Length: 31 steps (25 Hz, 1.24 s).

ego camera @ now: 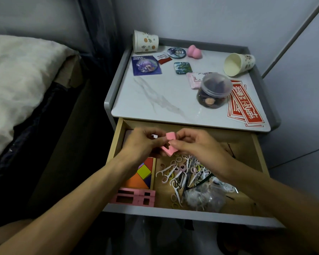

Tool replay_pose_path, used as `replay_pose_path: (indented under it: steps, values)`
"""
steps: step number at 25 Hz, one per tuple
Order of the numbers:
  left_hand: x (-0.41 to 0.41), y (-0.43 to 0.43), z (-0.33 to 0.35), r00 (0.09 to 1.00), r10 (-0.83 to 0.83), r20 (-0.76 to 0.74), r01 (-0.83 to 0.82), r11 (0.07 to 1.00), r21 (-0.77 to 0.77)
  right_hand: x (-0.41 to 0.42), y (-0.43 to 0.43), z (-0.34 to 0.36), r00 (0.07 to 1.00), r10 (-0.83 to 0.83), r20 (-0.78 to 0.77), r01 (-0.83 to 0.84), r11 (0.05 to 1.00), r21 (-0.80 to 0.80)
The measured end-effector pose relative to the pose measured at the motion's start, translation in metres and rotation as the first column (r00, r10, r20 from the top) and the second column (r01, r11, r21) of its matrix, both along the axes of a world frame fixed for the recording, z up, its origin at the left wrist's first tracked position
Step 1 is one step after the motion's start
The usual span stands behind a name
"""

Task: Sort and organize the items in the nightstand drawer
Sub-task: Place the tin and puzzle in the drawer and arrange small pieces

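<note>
The nightstand drawer (258,157) stands pulled out below the marble top. Over its back half, my left hand (142,142) and my right hand (197,146) both pinch small pink blocks (170,136), one upright between the fingertips and another (167,150) just below it. In the drawer's front left corner lies a stack of pink blocks (134,197), with a colourful tangram puzzle (142,173) behind it. A jumble of floss picks, hair ties and pins (184,173) fills the middle, beside a clear plastic bag (204,197).
On the nightstand top (145,96) lie two tipped paper cups (145,41) (238,63), badges and cards (146,65), a pink sponge (194,50), a clear jar (214,91) and red stickers (245,105). A bed with a white duvet (17,80) is at left.
</note>
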<state>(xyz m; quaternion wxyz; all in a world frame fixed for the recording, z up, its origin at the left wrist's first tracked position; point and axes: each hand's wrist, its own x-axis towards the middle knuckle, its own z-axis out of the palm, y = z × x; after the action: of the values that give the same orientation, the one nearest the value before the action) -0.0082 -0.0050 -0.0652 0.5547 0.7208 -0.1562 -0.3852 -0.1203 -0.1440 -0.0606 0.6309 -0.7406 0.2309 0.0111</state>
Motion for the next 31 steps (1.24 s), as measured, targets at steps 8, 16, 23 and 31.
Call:
replay_pose_path:
  steps: [8,16,23,31]
  values:
    - [0.005,-0.003,0.005,0.999,-0.035,-0.024,0.035,0.999,-0.014,0.006,-0.005,0.012,1.0,0.014,0.006,-0.014,1.0,-0.013]
    - [0.01,0.001,0.006,0.992,-0.124,0.003,0.124,0.992,-0.006,0.008,-0.01,0.01,0.999,0.03,-0.031,-0.032,0.995,-0.094]
    - [0.008,-0.001,0.006,0.998,-0.043,0.045,0.044,0.999,-0.027,0.009,-0.008,0.004,1.0,0.008,0.029,-0.003,0.986,-0.168]
    - [0.006,0.001,0.006,0.995,0.097,0.008,-0.096,0.99,-0.099,0.008,0.003,-0.002,0.974,-0.17,0.151,0.176,0.984,-0.028]
